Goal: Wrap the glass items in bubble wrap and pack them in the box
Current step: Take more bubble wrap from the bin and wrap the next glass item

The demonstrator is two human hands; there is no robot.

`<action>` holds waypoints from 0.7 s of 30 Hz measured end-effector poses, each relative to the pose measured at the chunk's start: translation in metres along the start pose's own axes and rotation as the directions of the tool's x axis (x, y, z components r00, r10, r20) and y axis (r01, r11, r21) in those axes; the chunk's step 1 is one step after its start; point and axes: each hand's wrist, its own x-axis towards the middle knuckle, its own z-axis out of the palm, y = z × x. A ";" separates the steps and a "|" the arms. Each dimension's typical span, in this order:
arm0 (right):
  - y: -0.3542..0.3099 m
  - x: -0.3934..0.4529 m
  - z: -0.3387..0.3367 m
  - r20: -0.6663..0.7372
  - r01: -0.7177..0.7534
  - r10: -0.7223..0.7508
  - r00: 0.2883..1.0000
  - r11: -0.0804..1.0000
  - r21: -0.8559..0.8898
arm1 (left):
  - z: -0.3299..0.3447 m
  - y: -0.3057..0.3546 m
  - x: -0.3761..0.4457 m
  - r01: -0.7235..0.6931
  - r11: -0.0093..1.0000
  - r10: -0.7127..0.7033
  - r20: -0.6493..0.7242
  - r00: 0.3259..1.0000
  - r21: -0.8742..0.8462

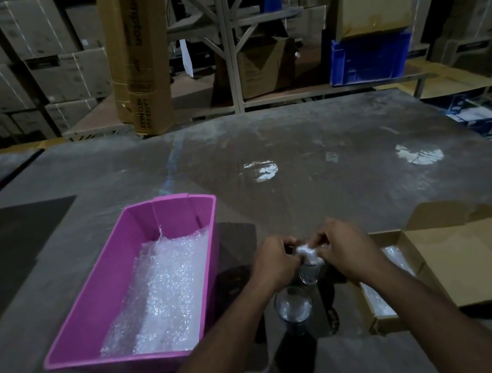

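Note:
My left hand (275, 261) and my right hand (345, 251) meet over the table, both pinching a small wad of bubble wrap (307, 252) on top of a small glass (309, 273). Just nearer to me stands a bare clear drinking glass (293, 308), upright and untouched. A pink plastic tub (100, 295) on the left holds sheets of bubble wrap (165, 294). To the right lies an open cardboard box (397, 317) with bubble wrap lining (394, 254) inside, partly hidden by my right forearm.
The grey table (317, 174) stretches ahead with glare patches. Beyond it stand a tall cardboard carton (138, 57), a blue crate (369, 58) and stacked cartons on shelves. The box's flaps (466, 263) spread out to the right.

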 end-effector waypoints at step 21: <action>-0.034 0.024 0.010 0.124 0.059 0.004 0.992 0.862 -0.504 | -0.004 -0.015 -0.004 -0.082 0.996 0.080 0.094 0.992 0.022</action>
